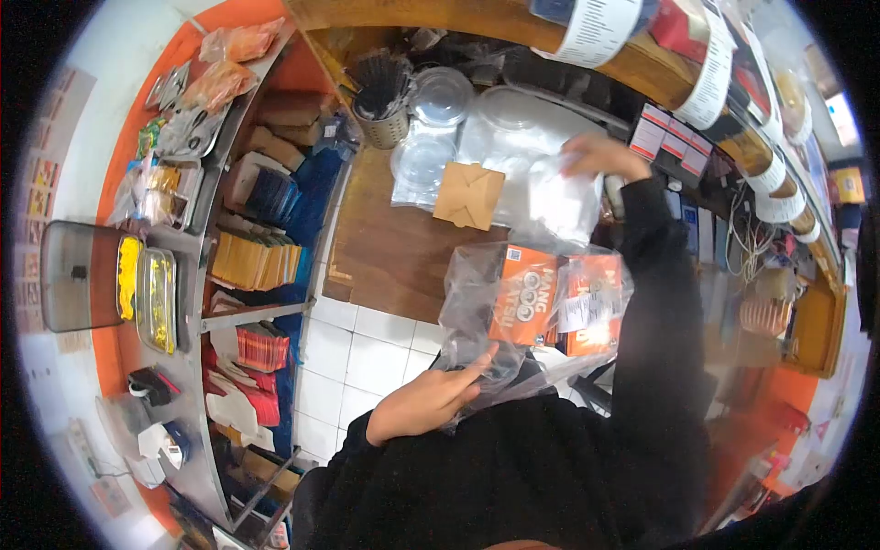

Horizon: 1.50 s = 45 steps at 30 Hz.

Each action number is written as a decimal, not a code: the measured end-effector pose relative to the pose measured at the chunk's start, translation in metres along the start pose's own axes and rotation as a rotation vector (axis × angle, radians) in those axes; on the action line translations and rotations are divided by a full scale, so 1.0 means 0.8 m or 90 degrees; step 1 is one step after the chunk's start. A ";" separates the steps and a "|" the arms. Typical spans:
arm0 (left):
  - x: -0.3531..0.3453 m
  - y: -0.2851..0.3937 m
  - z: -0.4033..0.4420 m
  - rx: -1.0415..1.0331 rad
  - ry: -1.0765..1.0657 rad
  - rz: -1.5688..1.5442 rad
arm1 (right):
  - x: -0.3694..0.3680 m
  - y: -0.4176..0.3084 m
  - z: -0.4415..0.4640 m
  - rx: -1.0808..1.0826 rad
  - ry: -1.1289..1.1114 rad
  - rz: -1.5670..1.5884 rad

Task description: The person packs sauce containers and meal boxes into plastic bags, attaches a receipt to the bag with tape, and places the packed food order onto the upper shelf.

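Observation:
My left hand [426,403] is at the near side of a clear plastic bag [463,293], its fingers closed on the bag's edge. Inside the bag are two orange printed boxes [524,295], side by side; a white paper slip [587,312] lies over the right one. My right hand [607,158] reaches far forward over the counter, fingers bent down onto thin, shiny clear plastic [557,197], which they appear to pinch. To the left of that plastic sits a folded brown cardboard box [468,195].
Clear round lids [440,96] and a metal holder of black utensils [380,124] stand on the brown counter [385,266]. At left, a shelf rack [261,316] holds stacked packaging. Printed receipts [600,32] hang from the upper ledge. Cables [747,220] lie at right.

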<state>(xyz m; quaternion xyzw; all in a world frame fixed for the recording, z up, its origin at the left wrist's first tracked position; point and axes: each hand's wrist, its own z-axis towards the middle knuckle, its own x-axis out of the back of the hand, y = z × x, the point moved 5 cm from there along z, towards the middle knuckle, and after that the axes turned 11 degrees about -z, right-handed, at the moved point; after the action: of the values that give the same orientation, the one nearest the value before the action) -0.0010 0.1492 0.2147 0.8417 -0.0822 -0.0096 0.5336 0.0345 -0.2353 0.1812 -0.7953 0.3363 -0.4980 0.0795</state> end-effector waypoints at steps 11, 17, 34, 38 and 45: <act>0.016 0.025 0.009 0.008 -0.064 -0.021 | -0.128 -0.165 0.058 0.069 0.166 -0.343; 0.015 0.026 0.009 -0.067 -0.045 -0.042 | -0.150 -0.145 0.073 0.023 0.299 -0.370; 0.020 0.119 0.048 -0.215 0.069 -0.555 | -0.225 -0.104 -0.160 0.147 0.274 -0.189; 0.039 0.110 0.020 -0.152 0.078 -0.192 | -0.203 -0.036 -0.195 0.121 0.289 -0.455; 0.109 0.160 -0.027 -0.107 0.154 0.217 | -0.071 -0.071 -0.419 -0.046 -0.238 -0.257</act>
<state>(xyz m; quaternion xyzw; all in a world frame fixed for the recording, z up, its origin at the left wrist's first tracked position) 0.0705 0.1021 0.3452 0.7633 -0.1579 0.1750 0.6015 -0.2386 -0.0875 0.3298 -0.9267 0.1683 -0.3359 0.0113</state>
